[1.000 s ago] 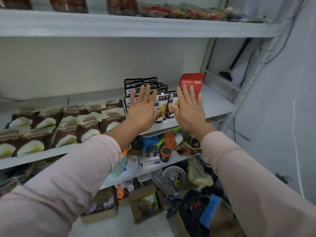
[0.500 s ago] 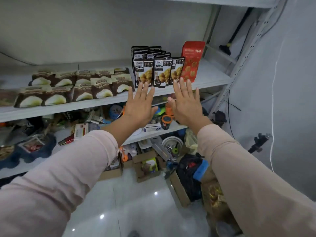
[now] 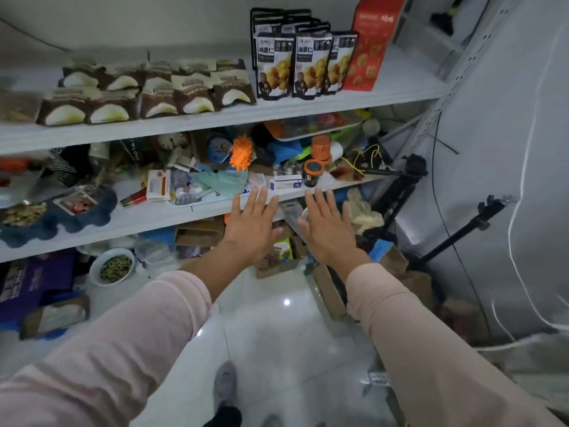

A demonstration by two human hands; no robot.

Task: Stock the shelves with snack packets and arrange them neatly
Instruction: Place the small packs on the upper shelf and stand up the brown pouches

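**Both hands empty, the packets stand on the upper shelf**

The left hand and the right hand are stretched forward side by side, near each other but apart. On both hands the fingers are straight and a little spread, the backs turned to the camera, and they hold nothing. They hang in front of the edge of the lower shelf, which is full of mixed small things, among them an orange jar.

The snack packets are on the upper shelf, well above the hands. The black packets, printed with yellow nuts, stand upright in rows at the right part of this shelf. A red packet stands just beside them on the right; whether it touches them I cannot tell. To the left, brown packets lean back in two overlapping rows.

Below, on the white floor, there are cardboard boxes and a bowl with green seeds. Both arms wear pale pink sleeves.
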